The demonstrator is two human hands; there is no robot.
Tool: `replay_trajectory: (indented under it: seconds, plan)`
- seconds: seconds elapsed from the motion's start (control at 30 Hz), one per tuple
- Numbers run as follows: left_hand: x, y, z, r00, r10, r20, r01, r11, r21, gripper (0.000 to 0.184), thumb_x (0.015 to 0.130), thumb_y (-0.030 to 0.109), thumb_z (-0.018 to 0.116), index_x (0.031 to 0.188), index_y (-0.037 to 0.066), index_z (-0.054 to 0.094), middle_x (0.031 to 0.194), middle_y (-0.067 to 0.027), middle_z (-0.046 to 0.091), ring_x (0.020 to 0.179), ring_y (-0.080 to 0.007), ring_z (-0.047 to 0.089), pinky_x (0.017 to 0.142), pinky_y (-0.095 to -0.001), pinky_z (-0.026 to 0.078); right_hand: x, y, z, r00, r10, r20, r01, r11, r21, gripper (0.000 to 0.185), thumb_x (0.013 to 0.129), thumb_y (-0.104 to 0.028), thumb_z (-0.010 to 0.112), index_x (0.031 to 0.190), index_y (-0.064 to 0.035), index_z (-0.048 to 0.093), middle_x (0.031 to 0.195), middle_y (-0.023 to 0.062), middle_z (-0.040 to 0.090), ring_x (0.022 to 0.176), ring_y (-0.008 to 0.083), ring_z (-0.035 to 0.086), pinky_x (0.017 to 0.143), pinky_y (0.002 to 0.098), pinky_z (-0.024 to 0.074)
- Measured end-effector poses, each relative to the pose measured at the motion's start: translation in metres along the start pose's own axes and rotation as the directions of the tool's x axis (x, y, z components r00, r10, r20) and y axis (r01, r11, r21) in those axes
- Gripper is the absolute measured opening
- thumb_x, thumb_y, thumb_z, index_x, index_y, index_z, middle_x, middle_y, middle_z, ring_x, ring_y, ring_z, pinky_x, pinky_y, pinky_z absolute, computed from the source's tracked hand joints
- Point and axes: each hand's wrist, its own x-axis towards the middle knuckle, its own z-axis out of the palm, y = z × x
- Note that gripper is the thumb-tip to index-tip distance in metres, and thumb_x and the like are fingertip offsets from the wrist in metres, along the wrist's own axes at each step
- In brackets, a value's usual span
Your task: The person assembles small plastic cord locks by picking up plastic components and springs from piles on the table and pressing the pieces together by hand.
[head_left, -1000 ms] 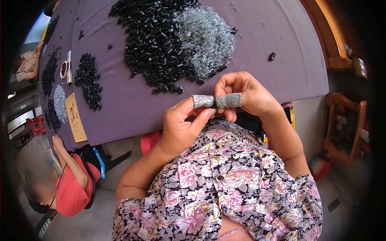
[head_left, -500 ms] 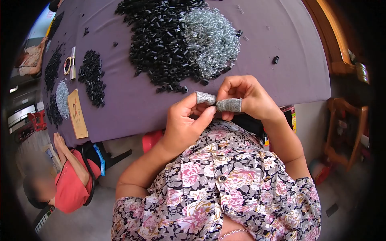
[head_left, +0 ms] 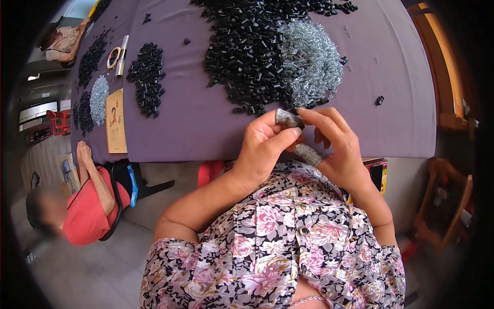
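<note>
My left hand [head_left: 262, 149] pinches a small black part [head_left: 300, 123] between its thumb and its forefinger, which wears a grey finger sleeve [head_left: 288, 118]. The forefinger of my right hand [head_left: 339, 147] touches the far end of that part, and its thumb, in another grey sleeve [head_left: 307, 154], is held apart below. Just beyond my hands lie a large heap of black tubular parts [head_left: 244, 56] and, against its right side, a heap of clear, shiny small springs [head_left: 311, 62].
The purple cloth [head_left: 190, 123] covers the table. Smaller black piles [head_left: 146, 77], a silvery pile [head_left: 99, 100], a tape roll [head_left: 113, 57] and a brown booklet [head_left: 116, 123] lie left. A person in red [head_left: 92, 211] sits at lower left. One black piece [head_left: 380, 100] lies right.
The view has shifted, so the table contents appear further right. My right thumb has moved away from the pinched part, and my right forefinger has stretched out to its far end.
</note>
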Motion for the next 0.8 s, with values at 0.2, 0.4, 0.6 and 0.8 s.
replay_trajectory:
  seconds: [0.2,0.4,0.6,0.8]
  plan:
    - [0.001,-0.008,0.005,0.995,-0.083,0.047,0.088,0.988,-0.123,0.022,0.098,0.009,0.055,0.117,0.003,0.063,0.109,-0.0037,0.067,0.099,-0.0126,0.064,0.092,-0.0337,0.054,0.0,0.023,0.019,0.969,-0.231,-0.089,0.203,0.947,-0.25,0.061,0.068,0.0,0.075,0.128,-0.0029,0.062,0.106,0.0127,0.064,0.088,0.0319,0.068,0.071,0.0398,0.0565]
    - [0.006,-0.004,0.003,0.977,-0.199,0.072,0.204,0.977,-0.058,0.024,0.099,0.013,0.053,0.118,0.001,0.064,0.109,-0.0066,0.069,0.101,-0.0148,0.066,0.093,-0.0373,0.054,-0.002,0.027,0.018,0.968,-0.233,-0.092,0.203,0.946,-0.253,0.055,0.066,0.001,0.075,0.121,0.0003,0.064,0.101,0.0124,0.064,0.088,0.0322,0.067,0.071,0.0399,0.0563]
    - [0.008,-0.006,0.001,0.968,-0.235,0.086,0.234,0.972,0.013,0.023,0.1,0.015,0.052,0.114,0.002,0.065,0.106,-0.0064,0.069,0.098,-0.015,0.067,0.089,-0.0374,0.056,-0.004,0.028,0.016,0.981,-0.186,-0.057,0.172,0.966,-0.195,0.055,0.068,0.002,0.073,0.123,0.0024,0.063,0.102,0.016,0.065,0.09,0.0361,0.068,0.075,0.0418,0.0564]
    - [0.005,-0.008,0.014,0.983,-0.184,-0.01,0.184,0.982,-0.033,0.02,0.101,0.012,0.05,0.106,0.002,0.067,0.097,-0.0013,0.068,0.086,-0.0071,0.064,0.078,-0.0281,0.055,-0.005,0.028,0.017,0.989,-0.144,-0.034,0.137,0.979,-0.154,0.058,0.065,0.004,0.072,0.123,0.0025,0.063,0.102,0.0174,0.065,0.091,0.037,0.067,0.076,0.0425,0.0557]
